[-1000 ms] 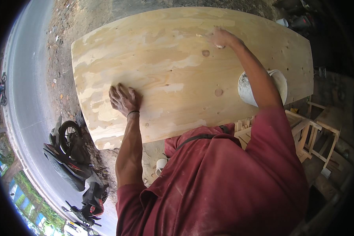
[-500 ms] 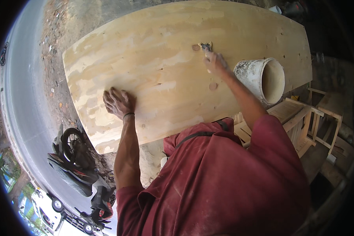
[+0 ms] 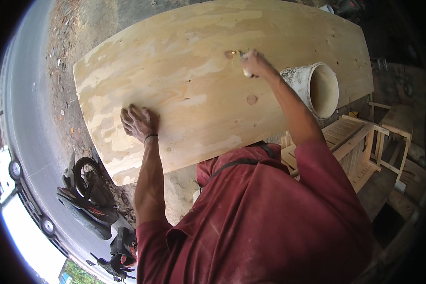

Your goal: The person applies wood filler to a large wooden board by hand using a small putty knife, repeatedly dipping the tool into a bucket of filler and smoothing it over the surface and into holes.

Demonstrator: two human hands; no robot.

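Spread flat, the left hand stays on the broad pale plywood board in front of the person. The right hand, curled around a small dark scraper smeared with yellowish paste, sits closer to the reddish-brown oval knot than half a second ago. A white truck fills more of the grey road.

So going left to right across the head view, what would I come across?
White vehicle, dark motorcycle, left hand spread on the wooden board, right hand, whitish bucket, wooden stand.
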